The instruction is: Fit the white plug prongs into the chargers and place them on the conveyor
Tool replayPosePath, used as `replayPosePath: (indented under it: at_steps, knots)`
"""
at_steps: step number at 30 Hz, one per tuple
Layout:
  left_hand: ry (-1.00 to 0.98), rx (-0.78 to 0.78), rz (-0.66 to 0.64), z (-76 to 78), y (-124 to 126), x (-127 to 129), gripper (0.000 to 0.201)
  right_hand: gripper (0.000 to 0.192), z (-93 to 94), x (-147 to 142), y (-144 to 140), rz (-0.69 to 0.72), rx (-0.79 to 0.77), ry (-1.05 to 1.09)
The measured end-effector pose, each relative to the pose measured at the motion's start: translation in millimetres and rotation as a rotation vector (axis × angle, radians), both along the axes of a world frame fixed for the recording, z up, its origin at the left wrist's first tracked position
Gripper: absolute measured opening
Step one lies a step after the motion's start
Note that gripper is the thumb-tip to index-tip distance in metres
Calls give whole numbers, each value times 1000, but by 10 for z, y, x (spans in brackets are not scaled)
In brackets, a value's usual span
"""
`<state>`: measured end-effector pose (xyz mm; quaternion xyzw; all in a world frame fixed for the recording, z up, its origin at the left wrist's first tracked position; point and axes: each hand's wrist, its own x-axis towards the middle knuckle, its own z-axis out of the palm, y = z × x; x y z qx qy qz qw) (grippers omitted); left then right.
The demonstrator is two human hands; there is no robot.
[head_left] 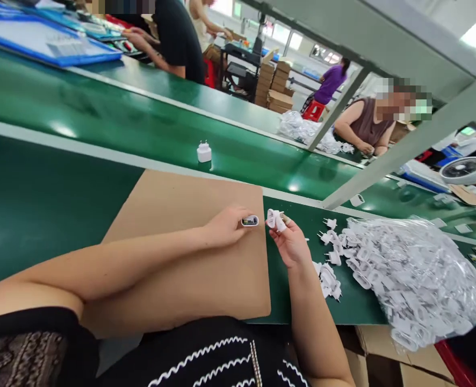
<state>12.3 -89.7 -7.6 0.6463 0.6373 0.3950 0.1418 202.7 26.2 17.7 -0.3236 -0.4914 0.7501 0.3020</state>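
My left hand [226, 226] is closed around a white charger housing [255, 224]. The housing's open end faces right, and a circuit board shows inside it. Just to the right, my right hand [293, 244] pinches a white plug cap [272, 217] with its fingertips, the cap's oval side toward the housing. A small gap separates the two parts. Beyond my right wrist lie several loose white plug caps [330, 280] with metal pins. A brown cardboard sheet [189, 274] lies under my left forearm.
A clear plastic bag [419, 274] full of white plug caps lies at right. One white charger [204, 152] stands on the green conveyor belt [153, 126] ahead. A slanted metal post [387, 148] rises at right. Co-workers sit across the line, near a blue tray [115, 55].
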Motion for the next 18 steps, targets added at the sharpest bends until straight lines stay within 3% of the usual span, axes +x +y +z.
replayPosePath:
  at_steps: [3,6,8,11,14,16,18]
  knots:
    - [-85,-18,-6,-128,-196,95,33,48,-32,-61,-107,-17,220,-89]
    - [-254,6,76,-216,-224,70,58,44,-32,-103,-203,-58,534,-202]
    - [-335,11,72,-223,-209,46,51,37,-17,-106,-243,-53,691,-223]
    - [-380,35,-2,-185,-199,38,21,23,3,-86,-265,53,697,-154]
    - [-402,68,8,-158,-209,48,24,29,7,-63,-267,186,619,-133]
    - [-407,56,20,-161,-214,52,24,30,15,-52,-269,175,718,-182]
    - [-402,40,23,-169,-212,48,19,23,41,-54,-276,94,949,-270]
